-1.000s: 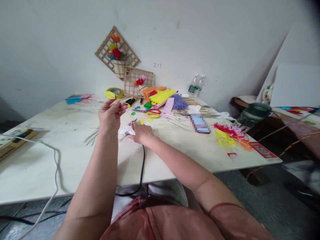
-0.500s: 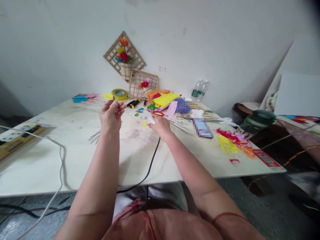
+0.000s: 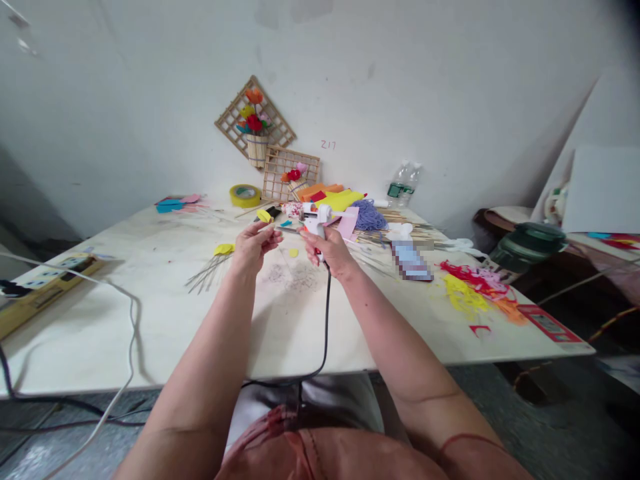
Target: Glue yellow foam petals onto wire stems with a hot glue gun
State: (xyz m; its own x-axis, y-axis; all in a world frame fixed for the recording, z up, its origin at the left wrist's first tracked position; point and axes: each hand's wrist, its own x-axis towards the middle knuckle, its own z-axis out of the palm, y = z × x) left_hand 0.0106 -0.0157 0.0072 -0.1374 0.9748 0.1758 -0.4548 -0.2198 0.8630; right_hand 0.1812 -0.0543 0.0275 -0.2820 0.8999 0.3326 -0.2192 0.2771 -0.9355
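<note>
My right hand [image 3: 333,253] is wrapped round the handle of a white glue gun [image 3: 320,217], raised off the table with its nozzle pointing left and its black cord [image 3: 326,320] trailing toward me. My left hand [image 3: 253,247] is just left of it, fingers pinched on a small yellow piece [image 3: 263,216] with a thin wire. The nozzle is close to that piece. A bundle of thin wires [image 3: 205,273] and a yellow leaf shape [image 3: 223,249] lie on the table to the left.
The pale table [image 3: 150,313] carries coloured foam sheets [image 3: 335,199], purple yarn [image 3: 369,215], a yellow tape roll [image 3: 245,195], paper scraps [image 3: 470,287], a phone [image 3: 411,260] and wooden lattice flower crafts [image 3: 255,123]. A power strip [image 3: 45,283] with cables sits far left.
My right hand lifted the glue gun off the table and brought it up to the left hand. My left hand moved right and lower with the yellow piece.
</note>
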